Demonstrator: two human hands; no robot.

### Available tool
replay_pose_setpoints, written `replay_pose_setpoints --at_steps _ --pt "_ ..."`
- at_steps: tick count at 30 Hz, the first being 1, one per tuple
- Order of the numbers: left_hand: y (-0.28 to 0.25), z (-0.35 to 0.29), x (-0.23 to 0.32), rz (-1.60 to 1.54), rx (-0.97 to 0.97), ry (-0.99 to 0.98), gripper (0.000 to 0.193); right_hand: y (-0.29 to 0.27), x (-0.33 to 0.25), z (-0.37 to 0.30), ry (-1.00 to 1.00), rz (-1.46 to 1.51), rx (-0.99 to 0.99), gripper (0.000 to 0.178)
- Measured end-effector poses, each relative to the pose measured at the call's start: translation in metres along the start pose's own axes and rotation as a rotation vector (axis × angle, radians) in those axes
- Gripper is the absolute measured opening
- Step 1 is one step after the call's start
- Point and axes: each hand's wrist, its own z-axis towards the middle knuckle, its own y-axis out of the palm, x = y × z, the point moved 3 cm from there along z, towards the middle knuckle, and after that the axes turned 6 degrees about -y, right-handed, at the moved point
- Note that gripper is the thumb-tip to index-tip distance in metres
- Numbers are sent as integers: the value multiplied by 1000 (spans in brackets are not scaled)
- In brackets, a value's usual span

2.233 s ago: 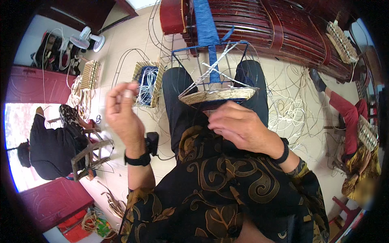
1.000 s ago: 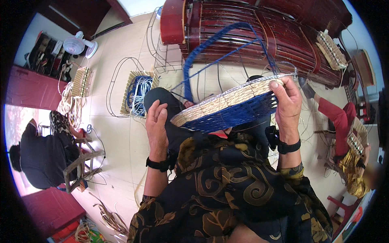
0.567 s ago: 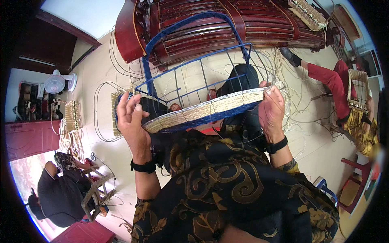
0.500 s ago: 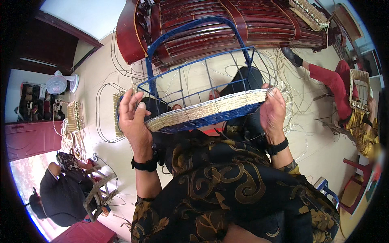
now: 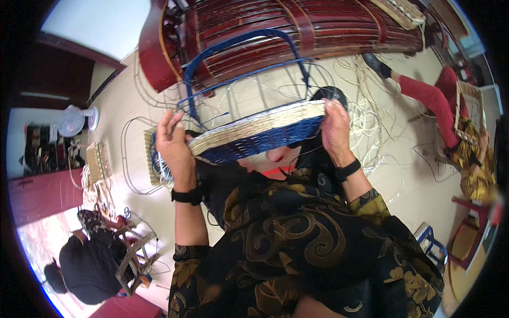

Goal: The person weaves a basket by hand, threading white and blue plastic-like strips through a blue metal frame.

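Note:
Between my hands is a partly woven basket (image 5: 260, 127) on a wire frame, held up above my lap. Its near side carries a cream woven band over a dark blue one, with a silvery white strand along the upper edge. A blue wrapped handle (image 5: 246, 34) arches up from the far part. My left hand (image 5: 176, 151) grips the left end, thumb up and fingers bent around the corner. At the right end my right hand (image 5: 336, 130) is closed on the rim, thumb on top. Most of the inside is hidden behind the woven side.
A dark red slatted wooden bench (image 5: 244, 37) stands ahead. Loose cream strands (image 5: 366, 119) lie on the floor at right, and another basket piece (image 5: 154, 156) is at left. One person in red trousers (image 5: 429, 100) sits at right, another in black (image 5: 90, 265) at lower left. A fan (image 5: 71, 122) stands at left.
The basket has tipped, so more of its blue woven side shows and less of the wire grid. My right hand has moved left and slightly up with it.

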Motion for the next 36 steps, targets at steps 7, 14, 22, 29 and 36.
replay_pose_setpoints --at_steps 7,14,22,29,36 --pt "-1 -11 17 308 187 121 40 12 -49 -14 30 -673 -150 22" --pt "29 -59 63 542 -47 680 27 2 -70 -26 -59 -834 -186 14" --pt "93 -70 74 527 -508 759 17 38 -72 2 -424 -900 -135 14" --pt "147 -58 58 571 -728 673 23 48 -54 14 -10 -373 -128 15" --pt "161 -49 41 686 -761 739 12 40 -56 2 -34 49 -189 14"
